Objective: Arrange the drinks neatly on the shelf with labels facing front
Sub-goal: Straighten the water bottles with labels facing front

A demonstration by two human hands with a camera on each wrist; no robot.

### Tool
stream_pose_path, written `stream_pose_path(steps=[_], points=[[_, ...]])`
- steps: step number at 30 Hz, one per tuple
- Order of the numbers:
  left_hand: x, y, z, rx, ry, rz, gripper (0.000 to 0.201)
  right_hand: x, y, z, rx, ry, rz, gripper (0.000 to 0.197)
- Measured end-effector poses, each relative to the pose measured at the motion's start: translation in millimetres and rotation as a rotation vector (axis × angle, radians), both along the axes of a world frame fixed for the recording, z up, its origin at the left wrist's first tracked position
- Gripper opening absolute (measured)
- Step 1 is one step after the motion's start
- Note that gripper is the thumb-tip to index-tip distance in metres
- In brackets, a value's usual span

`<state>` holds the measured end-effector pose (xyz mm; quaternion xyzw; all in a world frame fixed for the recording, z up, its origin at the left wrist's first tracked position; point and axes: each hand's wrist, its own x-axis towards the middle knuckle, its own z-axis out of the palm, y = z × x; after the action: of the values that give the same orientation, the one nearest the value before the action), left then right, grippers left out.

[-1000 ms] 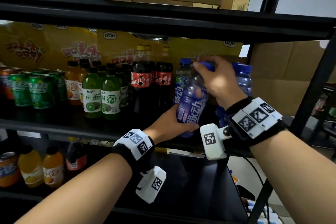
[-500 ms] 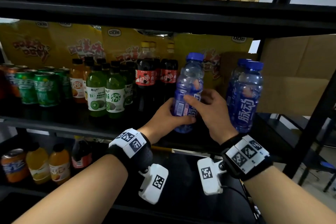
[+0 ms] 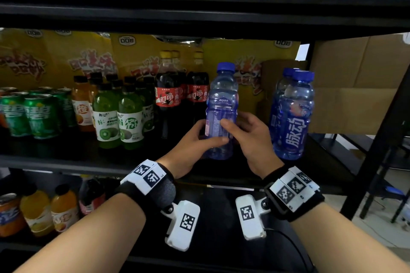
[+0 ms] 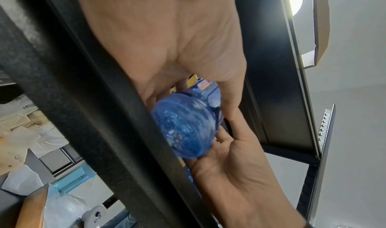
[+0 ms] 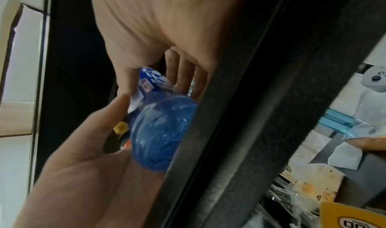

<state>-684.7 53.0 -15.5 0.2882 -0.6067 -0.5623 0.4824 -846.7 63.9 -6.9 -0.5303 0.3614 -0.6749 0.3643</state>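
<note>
While both wrists sit at the shelf edge, the left hand and right hand each wrap curled fingers round the lower half of one blue bottle, holding it upright just above the shelf front. It is clear blue plastic with a blue cap, and the side facing out shows small print, not the big logo. Just right stand two more blue bottles, logo forward. Left are cola bottles, then green kiwi bottles.
</note>
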Motion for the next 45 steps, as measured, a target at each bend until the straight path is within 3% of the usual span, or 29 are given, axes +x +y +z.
stream_pose_path(steps=[3, 6, 9, 13, 15, 19, 23, 26, 29, 33, 37, 41, 43, 45], points=[[1, -1, 3, 0.037, -0.009, -0.027, 0.056, -2, -2, 0, 0.038, 0.003, 0.010, 0.031], [1, 0, 2, 0.022, 0.002, -0.013, 0.052, -5, -3, 4, 0.085, 0.047, 0.030, 0.035], [0, 2, 1, -0.004, 0.042, 0.003, 0.057, -8, -4, 12, 0.107, 0.094, 0.028, 0.035], [-3, 3, 6, 0.002, 0.082, 0.026, 0.075, -12, -3, 20, 0.102, 0.018, 0.043, 0.029], [-3, 4, 10, 0.051, 0.036, -0.005, 0.075, -12, -2, 20, 0.108, 0.011, 0.075, 0.028], [1, 5, 15, 0.103, -0.075, -0.103, 0.051, -15, 4, 20, 0.143, 0.067, 0.128, 0.025], [-7, 9, 16, 0.012, -0.139, 0.005, 0.067, -17, 6, 30, 0.188, 0.194, 0.073, 0.044], [-13, 11, 14, -0.078, -0.178, 0.083, 0.073, -15, 4, 35, 0.170, 0.152, 0.065, 0.040], [-18, 15, 16, -0.040, -0.168, -0.002, 0.075, -13, 4, 39, 0.112, 0.096, 0.046, 0.036], [-12, 17, 30, 0.114, -0.077, -0.149, 0.053, -17, 7, 46, 0.125, 0.054, 0.062, 0.041], [-3, 16, 32, 0.036, -0.140, -0.058, 0.053, -21, 11, 49, 0.150, 0.058, 0.119, 0.041], [-7, 17, 23, -0.041, -0.127, 0.067, 0.075, -18, 15, 49, 0.120, 0.161, 0.131, 0.022], [-9, 20, 21, -0.098, -0.145, 0.100, 0.084, -16, 16, 50, 0.099, 0.170, 0.134, 0.028], [-11, 22, 20, -0.150, -0.168, 0.088, 0.076, -15, 17, 52, 0.069, 0.132, 0.141, 0.038]])
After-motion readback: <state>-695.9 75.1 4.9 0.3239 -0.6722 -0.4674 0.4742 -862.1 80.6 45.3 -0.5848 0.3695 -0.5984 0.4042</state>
